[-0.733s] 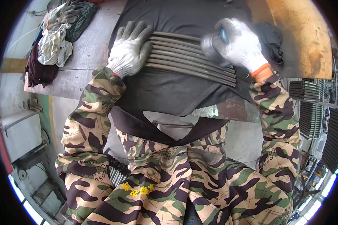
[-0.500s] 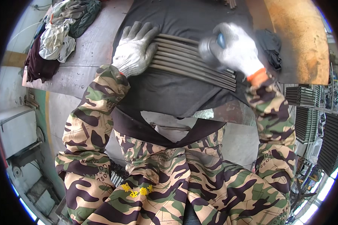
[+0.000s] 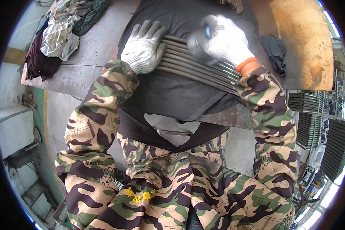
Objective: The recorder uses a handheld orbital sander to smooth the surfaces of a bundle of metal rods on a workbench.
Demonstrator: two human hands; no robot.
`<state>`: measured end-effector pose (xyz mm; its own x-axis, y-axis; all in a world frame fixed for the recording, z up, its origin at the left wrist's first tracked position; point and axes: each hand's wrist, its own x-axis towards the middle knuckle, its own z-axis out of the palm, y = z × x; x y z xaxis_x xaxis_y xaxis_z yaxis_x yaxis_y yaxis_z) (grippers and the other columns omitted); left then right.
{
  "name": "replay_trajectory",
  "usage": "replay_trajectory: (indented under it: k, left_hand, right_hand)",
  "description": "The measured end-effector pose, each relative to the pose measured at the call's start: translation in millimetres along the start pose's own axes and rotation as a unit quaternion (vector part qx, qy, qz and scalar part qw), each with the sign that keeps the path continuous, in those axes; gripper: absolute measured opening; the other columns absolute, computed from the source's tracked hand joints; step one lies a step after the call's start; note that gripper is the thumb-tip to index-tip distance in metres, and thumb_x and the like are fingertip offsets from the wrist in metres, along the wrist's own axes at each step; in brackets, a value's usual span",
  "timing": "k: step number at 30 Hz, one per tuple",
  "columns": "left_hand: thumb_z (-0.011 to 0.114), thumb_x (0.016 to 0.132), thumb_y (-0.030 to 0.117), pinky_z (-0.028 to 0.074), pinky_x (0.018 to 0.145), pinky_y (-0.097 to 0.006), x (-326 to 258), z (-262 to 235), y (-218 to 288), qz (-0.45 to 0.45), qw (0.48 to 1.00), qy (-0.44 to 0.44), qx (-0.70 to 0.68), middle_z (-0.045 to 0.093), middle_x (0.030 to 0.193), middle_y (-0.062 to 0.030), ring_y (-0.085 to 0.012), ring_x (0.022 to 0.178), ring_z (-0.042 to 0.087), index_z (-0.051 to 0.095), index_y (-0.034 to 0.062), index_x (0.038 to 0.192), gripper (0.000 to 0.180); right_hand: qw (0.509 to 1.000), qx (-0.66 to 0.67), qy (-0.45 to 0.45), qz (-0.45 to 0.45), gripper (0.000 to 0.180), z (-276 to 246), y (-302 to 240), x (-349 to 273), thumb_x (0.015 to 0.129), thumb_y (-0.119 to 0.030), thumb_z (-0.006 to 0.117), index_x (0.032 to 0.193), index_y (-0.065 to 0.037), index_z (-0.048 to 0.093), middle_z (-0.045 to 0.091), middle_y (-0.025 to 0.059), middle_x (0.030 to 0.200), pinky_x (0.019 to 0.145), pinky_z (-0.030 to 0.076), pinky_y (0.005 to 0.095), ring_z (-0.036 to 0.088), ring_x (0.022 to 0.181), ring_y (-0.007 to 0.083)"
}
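Several slim metal rods [image 3: 195,71] lie side by side on a black cloth [image 3: 161,92], slanting down to the right. My left hand [image 3: 145,48], in a white knitted glove with grey fingers, lies flat over their left ends with its fingers spread. Over the middle of the rods, my right hand [image 3: 226,40], gloved in white with an orange cuff, is closed round a grey rounded tool [image 3: 196,46] with a blue part by the thumb. Motion blurs the tool, and its exact kind cannot be made out. The rods' right ends reach my right sleeve.
Crumpled rags [image 3: 59,38] are piled at the table's far left. A dark cloth [image 3: 274,53] lies right of my right hand, beside a rusty tan board [image 3: 303,42]. More rods [image 3: 234,4] show at the far edge. Racks of stacked dark bars [image 3: 309,130] stand at right.
My right hand has moved left and slightly away along the rods with the tool. My left hand stays spread on the rod ends. The whole view has shifted slightly.
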<state>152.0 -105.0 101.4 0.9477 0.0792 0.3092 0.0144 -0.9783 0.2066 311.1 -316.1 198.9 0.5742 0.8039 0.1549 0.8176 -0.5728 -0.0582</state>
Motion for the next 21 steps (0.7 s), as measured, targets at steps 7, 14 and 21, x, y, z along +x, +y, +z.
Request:
replay_trajectory:
  k: [7,14,21]
  left_hand:
    - [0.051,0.109,0.035,0.026,0.129,-0.059,-2.7,5.7,1.6,-0.004,0.999,0.02,0.042,0.049,0.164,-0.0233,-0.0481,0.155,0.039,0.05,0.0078,0.159,0.057]
    - [0.052,0.108,0.035,0.027,0.129,-0.059,8.9,5.0,-4.8,-0.015,0.999,0.002,0.051,0.049,0.163,-0.0225,-0.0471,0.154,0.039,0.051,0.0076,0.158,0.057]
    - [0.053,0.109,0.036,0.024,0.13,-0.057,-3.6,4.7,2.7,-0.011,1.0,-0.027,0.002,0.045,0.168,-0.0223,-0.0485,0.157,0.034,0.049,0.0097,0.161,0.058]
  right_hand:
    - [1.0,-0.012,0.02,-0.008,0.036,2.2,-8.9,-3.1,0.085,-0.026,0.068,0.12,-0.018,0.072,0.072,0.0143,0.118,0.1,0.058,0.0491,0.069,0.118,0.0353]
    - [0.998,0.005,0.042,-0.039,0.031,2.3,-23.0,-5.8,0.088,-0.025,0.065,0.115,-0.014,0.074,0.074,0.0145,0.112,0.095,0.061,0.0496,0.073,0.114,0.0353]
    - [0.997,0.053,0.048,-0.03,0.018,-5.7,20.7,-10.7,0.085,-0.022,0.064,0.095,-0.009,0.071,0.074,0.0207,0.096,0.085,0.059,0.0515,0.073,0.095,0.0416]
